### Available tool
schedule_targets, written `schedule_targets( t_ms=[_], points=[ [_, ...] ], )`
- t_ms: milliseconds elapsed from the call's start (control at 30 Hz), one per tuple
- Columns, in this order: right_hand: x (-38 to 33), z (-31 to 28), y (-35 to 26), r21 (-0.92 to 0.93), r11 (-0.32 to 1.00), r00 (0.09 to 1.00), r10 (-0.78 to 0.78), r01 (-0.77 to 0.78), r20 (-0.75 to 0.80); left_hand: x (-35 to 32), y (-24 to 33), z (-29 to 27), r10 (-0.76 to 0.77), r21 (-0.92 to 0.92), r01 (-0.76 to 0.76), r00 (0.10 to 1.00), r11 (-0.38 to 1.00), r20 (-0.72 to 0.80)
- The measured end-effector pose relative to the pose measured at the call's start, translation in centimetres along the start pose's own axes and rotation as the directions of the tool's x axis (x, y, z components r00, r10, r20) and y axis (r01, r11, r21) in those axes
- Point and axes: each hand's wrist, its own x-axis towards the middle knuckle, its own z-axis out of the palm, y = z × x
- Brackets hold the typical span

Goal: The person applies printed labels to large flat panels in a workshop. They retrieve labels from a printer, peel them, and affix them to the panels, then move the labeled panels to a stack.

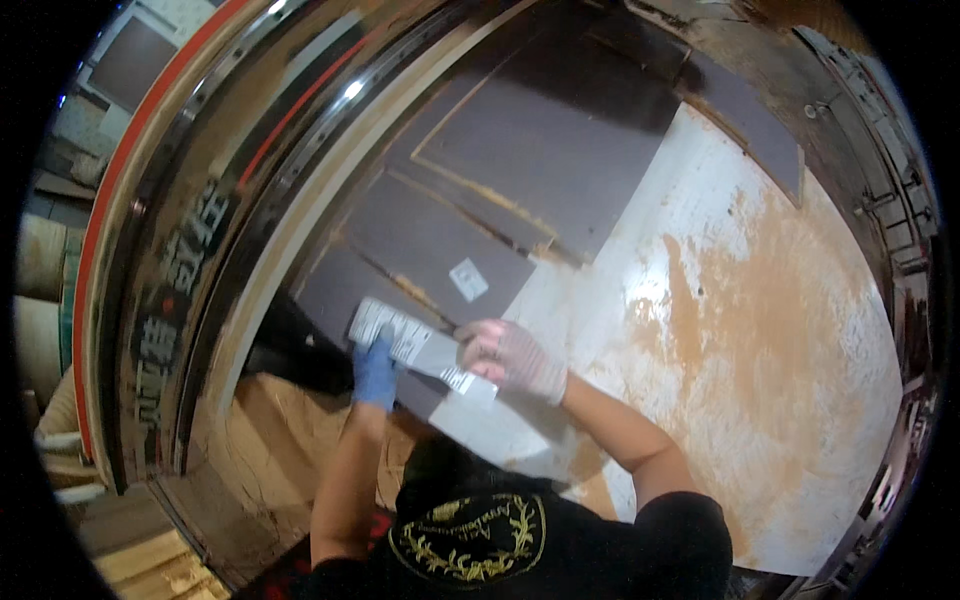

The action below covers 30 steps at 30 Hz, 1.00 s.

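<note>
A large white surface, smeared with rust-brown patches, is spread over the right half of the frame. Dark grey boards are laid in overlapping layers across the upper centre, and a small white label is seen on one of them. A curved, shiny metal machine frame with a red edge is swept down the left side, dark characters being printed on it. Pale wooden sheets are seen at the lower left, below the frame. A black shirt with a gold wreath emblem is seen at the bottom centre, with both bare forearms reaching up from it. A white printed paper strip is held at the centre of the frame, over the lower edge of the boards where the white surface is met. Its left end is pinched by the left hand, gloved in blue, whose fingers are closed on the strip. Its right part is gripped by the right hand, covered by a pale knitted glove with pinkish fingertips, the fingers being curled shut upon it. The two hands are set near each other, with the strip stretched between them at a slant.
</note>
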Motion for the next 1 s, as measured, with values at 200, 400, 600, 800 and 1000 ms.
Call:
schedule_targets(
  t_ms=[200,400,600,800,1000],
  points=[
    [-0.8,-10.7,2.6,0.539,0.838,0.834,0.360,-0.091,-0.418,3.2,-3.3,-11.1,0.046,0.084,-0.042,0.998,0.996,-0.042],
    [-1.1,-22.5,8.5,0.323,0.897,0.158,0.381,-0.300,-0.911,0.7,-3.3,-14.6,-0.114,-0.120,0.095,0.979,0.988,-0.171],
    [2.3,-24.0,20.0,0.276,0.864,0.384,0.445,-0.420,-0.809,0.8,-5.8,-16.4,-0.208,-0.109,0.200,0.975,0.974,-0.075],
    [7.0,-23.3,19.4,-0.555,0.038,0.527,0.377,-0.831,-0.762,-0.1,-6.1,-16.1,-0.103,-0.040,0.096,0.969,0.995,-0.224],
    [4.4,-15.8,17.9,-0.899,0.292,0.945,0.089,-0.327,-0.315,-2.2,-9.2,-15.2,-0.136,-0.208,0.090,0.966,0.974,-0.220]
  ],
)
